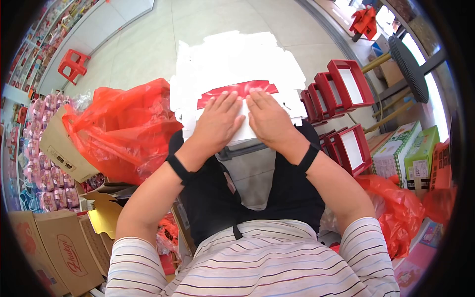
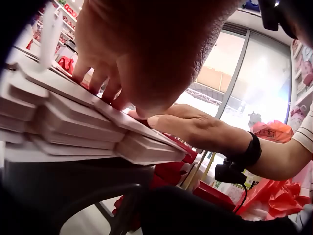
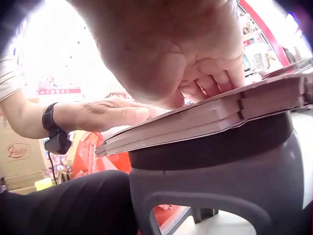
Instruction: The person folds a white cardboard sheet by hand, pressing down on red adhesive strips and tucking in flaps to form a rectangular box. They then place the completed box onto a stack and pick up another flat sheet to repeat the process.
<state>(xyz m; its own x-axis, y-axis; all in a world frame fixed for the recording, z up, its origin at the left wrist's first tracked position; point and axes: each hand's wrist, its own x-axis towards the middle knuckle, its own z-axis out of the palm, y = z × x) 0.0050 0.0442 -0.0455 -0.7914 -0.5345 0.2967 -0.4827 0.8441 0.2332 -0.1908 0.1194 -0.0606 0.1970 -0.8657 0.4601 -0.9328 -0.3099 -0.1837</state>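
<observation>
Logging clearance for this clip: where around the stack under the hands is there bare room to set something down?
Bare tiled floor lies beyond the white card stack, between the red stool and the red-rimmed boxes. The left hand and right hand cover its near half. Crowded: red bag and brown cartons left, green cartons right.

Cardboard sheets (image 1: pixel 232 59): stacked white paperboard, matt, with pale, dull cut edges in both wrist views. The top sheet carries a red panel (image 1: pixel 237 89) with a slight sheen.
Stool (image 3: pixel 220 196): grey moulded plastic, smooth, semi-gloss.
Bags (image 1: pixel 123 123): thin red plastic film, crinkled, shiny.
Boxes (image 1: pixel 54 252): brown corrugated card, matt.
Shirt (image 1: pixel 257 262): striped knit cloth.
Floor (image 1: pixel 148 44): pale tile, reflective.
</observation>
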